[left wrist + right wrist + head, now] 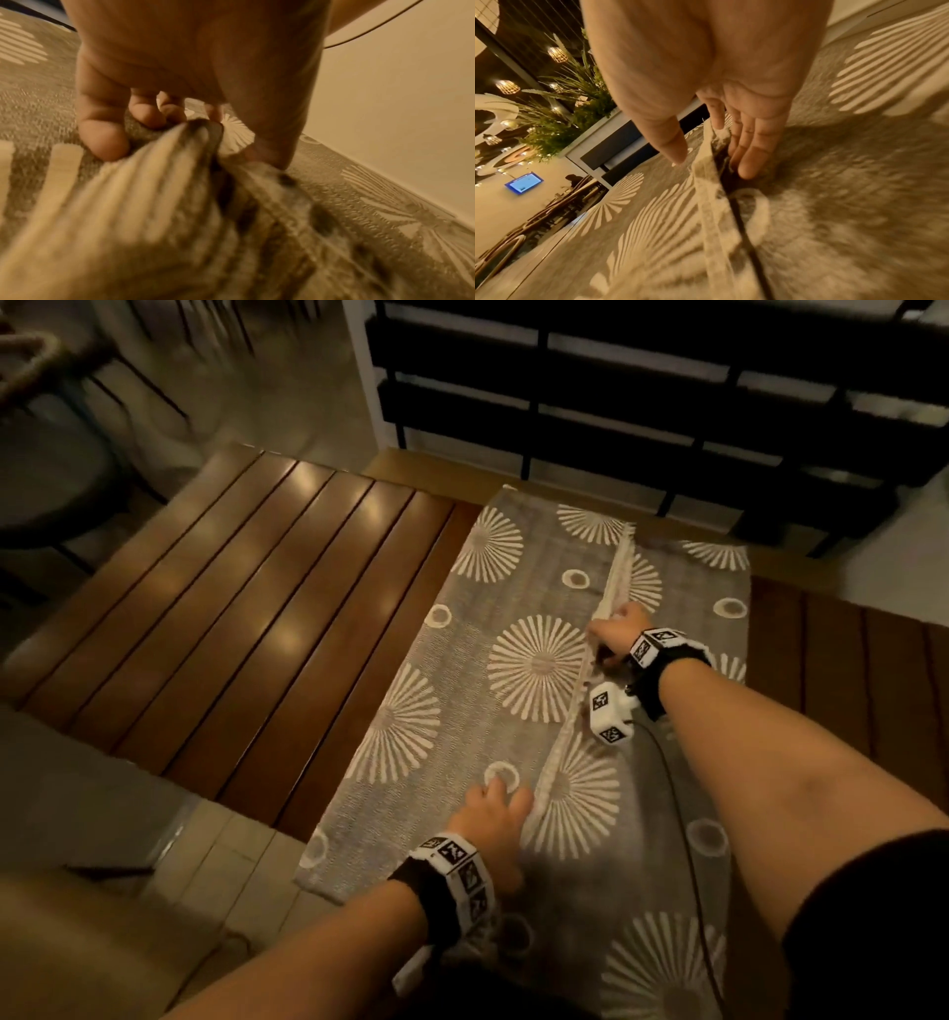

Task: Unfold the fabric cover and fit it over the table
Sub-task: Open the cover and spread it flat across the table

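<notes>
The grey fabric cover (534, 660) with white sunburst prints lies folded in a long strip on the right part of the dark wooden slatted table (257, 588). A pale hem (570, 711) runs along its middle. My left hand (495, 819) is at the near end of that hem, and in the left wrist view it (190, 142) pinches a bunched edge of the cover (128, 203) between thumb and curled fingers. Farther along the hem is my right hand (613, 634). Its straight fingers (746, 162) are tucked under the hem, with the thumb over the top layer (654, 213).
The table's left half shows bare slats. A dark slatted bench or railing (667, 403) stands behind the table. A chair (51, 377) is at the far left, tiled floor (231, 855) at the near left. A thin cable (683, 839) trails over the cover from my right wrist.
</notes>
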The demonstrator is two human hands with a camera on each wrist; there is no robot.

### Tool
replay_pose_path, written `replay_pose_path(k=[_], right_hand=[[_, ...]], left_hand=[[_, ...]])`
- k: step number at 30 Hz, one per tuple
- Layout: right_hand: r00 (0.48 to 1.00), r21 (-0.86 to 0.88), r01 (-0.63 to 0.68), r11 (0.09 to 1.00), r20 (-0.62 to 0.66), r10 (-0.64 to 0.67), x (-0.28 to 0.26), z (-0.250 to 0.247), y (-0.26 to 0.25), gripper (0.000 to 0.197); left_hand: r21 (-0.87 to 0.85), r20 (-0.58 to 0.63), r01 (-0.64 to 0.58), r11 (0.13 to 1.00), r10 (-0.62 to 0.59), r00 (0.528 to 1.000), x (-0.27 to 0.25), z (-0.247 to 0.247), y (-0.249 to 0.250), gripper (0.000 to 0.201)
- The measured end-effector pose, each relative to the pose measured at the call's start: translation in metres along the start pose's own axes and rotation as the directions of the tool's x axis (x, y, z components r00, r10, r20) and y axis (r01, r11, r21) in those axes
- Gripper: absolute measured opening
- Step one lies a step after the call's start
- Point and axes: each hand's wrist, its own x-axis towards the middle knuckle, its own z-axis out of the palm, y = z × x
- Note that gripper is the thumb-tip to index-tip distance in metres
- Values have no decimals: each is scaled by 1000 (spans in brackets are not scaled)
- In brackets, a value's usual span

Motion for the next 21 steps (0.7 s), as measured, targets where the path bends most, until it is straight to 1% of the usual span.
replay_pose_path(k=[2,4,5,7,9,11,12,13,14,15,16,17,18,19,21], right_hand=[[999,54,-50,997,2,50,7,-2,-11,80],[996,99,-88,991,-22,91,16,0,-17,95],[995,121,-88,989,-44,94,19,1,-19,100],[995,158,-38,987,-89,53,25,3,-21,103],[995,149,12,989,-96,2,31,2,-22,101],[997,104,50,993,-69,-43,38,2,-24,93],[997,51,69,996,-43,-67,41,2,-26,84],[996,-22,93,995,-11,-93,42,2,-30,72],[993,-97,116,989,18,-114,44,2,-35,58],[990,-168,141,976,37,-137,45,1,-41,46],[988,-223,154,963,48,-147,44,1,-49,39],[985,-269,175,947,58,-165,42,1,-58,36],[980,-301,196,933,73,-183,41,4,-68,35],[973,-320,230,919,100,-208,37,6,-80,33],[958,-283,284,916,124,-259,27,18,-106,28]], left_hand=[[-24,-41,-24,999,23,999,1,1,-4,77],[-123,-86,-77,989,66,994,3,1,-14,66],[-188,-111,-111,976,91,990,1,-2,-21,59],[-297,-149,-150,943,109,983,-3,-10,-33,49],[-337,-195,-168,926,106,975,-7,-16,-43,48],[-347,-233,-227,910,150,961,-14,-20,-46,45],[-327,-222,-250,911,183,958,-16,-21,-48,43],[-284,-193,-254,925,204,960,-19,-21,-51,39],[-226,-155,-231,946,199,968,-21,-23,-55,36],[-172,-125,-173,970,153,980,-25,-26,-60,34],[-131,-98,-72,989,59,993,-28,-29,-67,37],[-103,-83,44,994,-53,995,-31,-34,-76,43],[-95,-68,145,985,-151,986,-34,-40,-87,51],[-104,-67,213,972,-220,973,-38,-46,-97,59],[-141,-83,289,947,-303,950,-43,-58,-125,77]])
